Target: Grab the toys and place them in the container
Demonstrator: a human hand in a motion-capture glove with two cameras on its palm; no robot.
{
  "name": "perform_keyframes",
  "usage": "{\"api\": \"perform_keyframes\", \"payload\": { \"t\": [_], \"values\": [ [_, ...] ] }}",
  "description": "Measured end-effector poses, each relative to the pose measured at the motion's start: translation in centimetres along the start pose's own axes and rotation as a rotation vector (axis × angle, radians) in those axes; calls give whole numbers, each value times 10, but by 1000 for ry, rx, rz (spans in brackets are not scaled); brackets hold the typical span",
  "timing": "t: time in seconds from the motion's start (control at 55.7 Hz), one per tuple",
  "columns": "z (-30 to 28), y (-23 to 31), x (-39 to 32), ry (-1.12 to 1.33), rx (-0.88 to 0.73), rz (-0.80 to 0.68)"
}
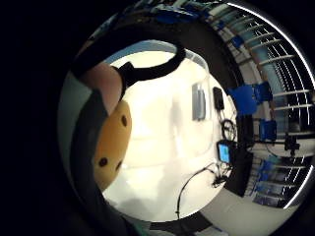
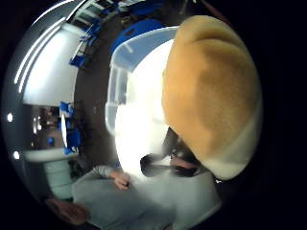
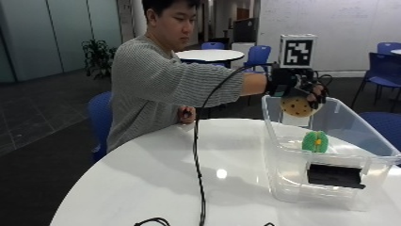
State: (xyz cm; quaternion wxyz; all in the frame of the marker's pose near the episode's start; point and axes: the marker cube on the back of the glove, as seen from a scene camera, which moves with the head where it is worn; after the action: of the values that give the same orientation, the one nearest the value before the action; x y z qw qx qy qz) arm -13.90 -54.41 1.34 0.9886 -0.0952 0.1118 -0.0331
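Note:
My gloved right hand (image 3: 300,87) is raised over the far end of the clear plastic container (image 3: 294,181) and grips a round tan cookie toy (image 3: 296,106) with dark spots. That cookie toy (image 2: 211,96) fills much of the thumb side palm view, and the cookie toy's spotted edge (image 1: 112,142) shows beside a fingertip in the little finger side palm view. A green round toy (image 3: 315,141) lies inside the container. The container (image 2: 125,72) stands on the white round table (image 3: 156,179).
A black cable (image 3: 197,155) runs from the glove across the table to its near edge. The bare left hand (image 3: 185,114) rests at the table's far rim. A black label (image 3: 335,175) sits on the container's near wall. Blue chairs (image 3: 257,56) stand behind.

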Motion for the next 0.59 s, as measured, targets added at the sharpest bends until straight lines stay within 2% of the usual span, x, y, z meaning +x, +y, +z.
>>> {"api": "perform_keyframes", "payload": {
  "t": [0.18,0.395,0.593],
  "values": [
    [19,-23,1,-91,-28,-50],
    [37,-20,3,-38,-102,-34],
    [37,-5,5,-57,-77,-54]
  ]
}}
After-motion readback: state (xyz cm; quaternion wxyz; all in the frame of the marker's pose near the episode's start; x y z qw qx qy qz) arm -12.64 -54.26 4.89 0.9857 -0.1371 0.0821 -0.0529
